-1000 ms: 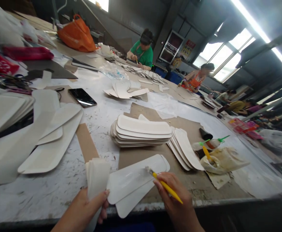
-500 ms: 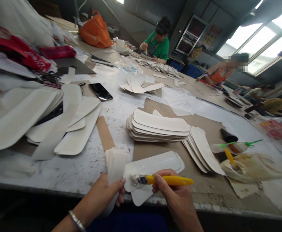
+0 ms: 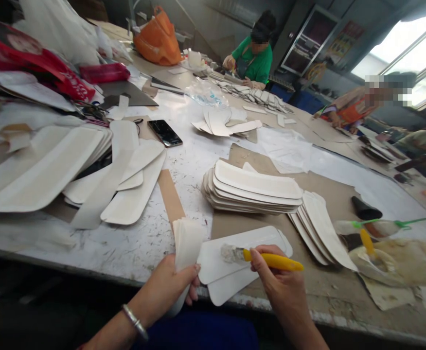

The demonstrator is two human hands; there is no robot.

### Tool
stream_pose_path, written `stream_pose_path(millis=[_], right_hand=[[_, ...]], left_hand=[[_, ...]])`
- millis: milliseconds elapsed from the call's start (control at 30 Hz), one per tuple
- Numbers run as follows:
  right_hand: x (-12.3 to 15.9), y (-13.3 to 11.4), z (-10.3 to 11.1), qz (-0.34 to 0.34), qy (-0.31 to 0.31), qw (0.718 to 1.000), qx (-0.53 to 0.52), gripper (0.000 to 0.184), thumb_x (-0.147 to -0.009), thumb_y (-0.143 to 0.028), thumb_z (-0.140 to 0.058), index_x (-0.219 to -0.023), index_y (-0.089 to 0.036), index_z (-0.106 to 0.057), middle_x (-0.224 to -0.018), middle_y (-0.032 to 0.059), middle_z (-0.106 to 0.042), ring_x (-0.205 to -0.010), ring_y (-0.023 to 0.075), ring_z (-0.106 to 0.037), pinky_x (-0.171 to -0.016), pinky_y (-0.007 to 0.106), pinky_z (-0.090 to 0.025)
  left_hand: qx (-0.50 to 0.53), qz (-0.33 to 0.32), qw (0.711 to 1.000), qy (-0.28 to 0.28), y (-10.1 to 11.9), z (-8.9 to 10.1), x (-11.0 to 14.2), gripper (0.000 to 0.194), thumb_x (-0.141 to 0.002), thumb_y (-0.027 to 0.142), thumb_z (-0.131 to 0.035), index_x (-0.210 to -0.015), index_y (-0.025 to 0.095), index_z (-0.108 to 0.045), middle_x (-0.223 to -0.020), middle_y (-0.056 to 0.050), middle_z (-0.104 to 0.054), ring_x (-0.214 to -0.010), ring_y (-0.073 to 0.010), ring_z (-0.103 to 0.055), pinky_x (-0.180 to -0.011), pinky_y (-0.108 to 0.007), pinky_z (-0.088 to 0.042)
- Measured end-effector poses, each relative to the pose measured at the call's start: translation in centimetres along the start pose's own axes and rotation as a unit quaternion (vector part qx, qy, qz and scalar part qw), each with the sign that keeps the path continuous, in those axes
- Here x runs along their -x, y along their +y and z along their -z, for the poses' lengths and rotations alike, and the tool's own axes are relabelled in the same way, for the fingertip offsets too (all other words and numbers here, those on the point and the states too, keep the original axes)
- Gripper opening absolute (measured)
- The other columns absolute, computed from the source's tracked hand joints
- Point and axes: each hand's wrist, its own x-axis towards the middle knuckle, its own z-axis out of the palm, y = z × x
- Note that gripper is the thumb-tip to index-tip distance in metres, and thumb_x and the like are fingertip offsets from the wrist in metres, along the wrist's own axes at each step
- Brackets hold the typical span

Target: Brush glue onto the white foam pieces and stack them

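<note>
My right hand (image 3: pixel 280 277) is closed around the yellow handle of a glue brush (image 3: pixel 271 259). Its bristles, coated in whitish paste, rest on a white rounded panel (image 3: pixel 213 265) at the table's front edge. Under that panel another white panel (image 3: pixel 231 286) juts out toward me. My left hand (image 3: pixel 182 279) grips a bundle of cream strips (image 3: pixel 188 238), upright just left of the panels; the thumb lies across the front of the bundle. Behind the brush sits a tall stack of white panels (image 3: pixel 257 182), with more panels (image 3: pixel 322 228) fanned out to its right.
Large white panels (image 3: pixel 48 170) lie piled at the left, near a phone (image 3: pixel 165 133). On the right are a glue container (image 3: pixel 377 260) with a second yellow brush (image 3: pixel 367 243) and a black cone (image 3: pixel 366 208). Across the table, a person in green (image 3: pixel 255 61) works.
The brush has moved along the panel, away from my left hand toward the panel's far right end. My left hand keeps its hold on the strips. The whole view has shifted slightly.
</note>
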Motion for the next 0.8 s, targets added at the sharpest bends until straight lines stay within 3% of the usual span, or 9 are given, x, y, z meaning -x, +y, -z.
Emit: stream_pose_path(millis=[233,333,400,500,600,700,800], right_hand=[[-1.9,2.9,5.2,0.173,0.103,0.957,0.208,0.011,-0.087,-0.028,-0.058,-0.085,-0.017,-0.06,-0.079,0.0041,-0.061,-0.073,0.0166,-0.061,-0.07,0.028,-0.048],[-1.7,2.5,5.2,0.211,0.114,0.938,0.248,0.009,-0.088,-0.025,-0.055,-0.087,-0.017,-0.061,-0.08,0.0047,-0.06,-0.073,0.0167,-0.061,-0.072,0.028,-0.048],[-1.0,1.8,4.2,0.207,0.091,0.947,0.226,0.008,-0.088,-0.022,-0.054,-0.086,-0.018,-0.061,-0.079,0.0044,-0.06,-0.072,0.0161,-0.061,-0.07,0.028,-0.048],[0.6,0.0,1.7,0.153,0.023,0.983,0.102,0.01,-0.089,-0.021,-0.053,-0.082,-0.019,-0.061,-0.076,0.0038,-0.061,-0.072,0.0157,-0.06,-0.068,0.026,-0.047],[1.6,-1.3,-0.1,-0.015,-0.026,0.998,-0.063,0.018,-0.087,-0.034,-0.056,-0.078,-0.019,-0.061,-0.067,0.0019,-0.061,-0.063,0.0153,-0.059,-0.06,0.025,-0.047],[1.6,-1.2,0.2,-0.165,-0.005,0.969,-0.182,0.029,-0.081,-0.047,-0.061,-0.079,-0.018,-0.061,-0.057,-0.0004,-0.06,-0.056,0.0151,-0.058,-0.059,0.025,-0.047],[0.8,-0.2,2.1,-0.168,0.063,0.958,-0.225,0.035,-0.077,-0.053,-0.064,-0.077,-0.018,-0.061,-0.064,-0.0003,-0.06,-0.063,0.014,-0.057,-0.065,0.023,-0.047]], left_hand=[[0.015,0.013,1.0,0.015,0.0,0.0,-0.2,0.036,-0.055,0.052,-0.054,-0.048,0.017,-0.056,-0.043,-0.007,-0.06,-0.041,-0.0181,-0.055,-0.047,-0.028,-0.042],[0.019,0.019,0.999,0.018,-0.3,0.0,-0.3,0.036,-0.054,0.054,-0.054,-0.048,0.018,-0.055,-0.043,-0.006,-0.06,-0.041,-0.0181,-0.055,-0.047,-0.028,-0.042],[0.015,0.017,1.0,0.018,-0.3,-0.1,-0.3,0.036,-0.055,0.053,-0.055,-0.048,0.018,-0.056,-0.043,-0.006,-0.061,-0.042,-0.0181,-0.055,-0.048,-0.029,-0.042],[0.012,0.014,1.0,0.018,-0.2,-0.2,-0.2,0.038,-0.055,0.055,-0.056,-0.049,0.018,-0.056,-0.044,-0.007,-0.061,-0.043,-0.0188,-0.056,-0.049,-0.029,-0.042],[0.021,0.005,1.0,0.016,-0.3,-0.3,-0.1,0.038,-0.055,0.056,-0.058,-0.049,0.018,-0.056,-0.045,-0.007,-0.061,-0.044,-0.0192,-0.056,-0.05,-0.029,-0.042],[0.043,-0.008,0.999,0.025,-0.6,-0.3,-0.3,0.038,-0.056,0.056,-0.061,-0.05,0.018,-0.057,-0.047,-0.007,-0.062,-0.045,-0.0192,-0.056,-0.051,-0.029,-0.043],[0.043,-0.035,0.995,0.078,-0.4,-0.1,0.1,0.038,-0.058,0.055,-0.061,-0.049,0.019,-0.056,-0.046,-0.006,-0.06,-0.045,-0.0195,-0.055,-0.051,-0.03,-0.044]])
